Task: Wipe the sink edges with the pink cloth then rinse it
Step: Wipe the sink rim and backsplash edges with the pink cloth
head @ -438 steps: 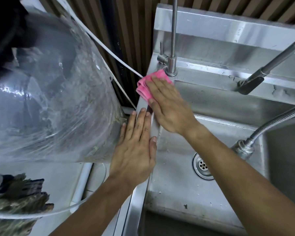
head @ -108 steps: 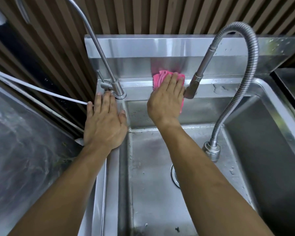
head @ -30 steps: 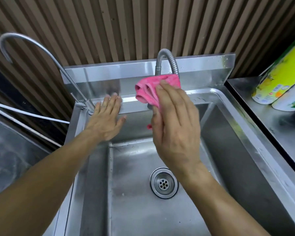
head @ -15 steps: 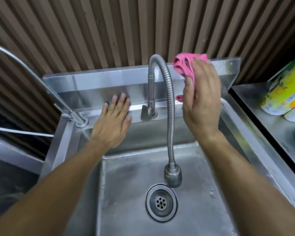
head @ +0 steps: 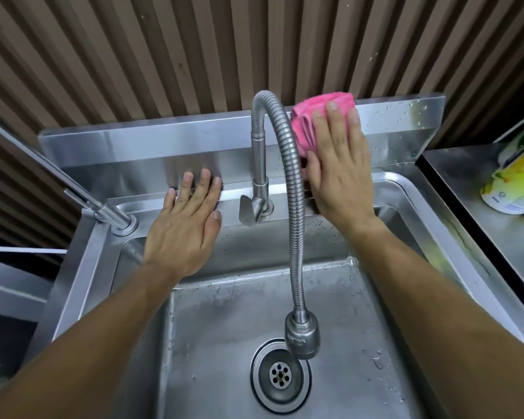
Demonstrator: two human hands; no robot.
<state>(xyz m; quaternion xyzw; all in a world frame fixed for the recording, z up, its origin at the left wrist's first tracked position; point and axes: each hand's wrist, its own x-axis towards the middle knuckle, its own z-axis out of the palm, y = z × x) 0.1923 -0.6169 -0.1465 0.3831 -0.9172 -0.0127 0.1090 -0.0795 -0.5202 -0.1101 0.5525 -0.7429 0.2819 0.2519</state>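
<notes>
The right hand (head: 339, 173) is pressing the cloth (head: 310, 122) flat-fingered against the sink (head: 406, 192) backsplash, right of the faucet (head: 294, 207). The left hand (head: 185, 225) is resting open on the back edge.

The right hand (head: 339, 173) presses the bunched pink cloth (head: 310, 122) flat against the sink's steel backsplash (head: 152, 140), right of the flexible gooseneck faucet (head: 294, 207). The left hand (head: 185, 228) rests palm-down, fingers (head: 201, 184) straight, on the far ledge left of the faucet lever (head: 250, 210). The drain (head: 280, 375) sits near, under the spout. Yellow-green packages (head: 518, 179) lie on the desk (head: 478, 225) at right.
</notes>
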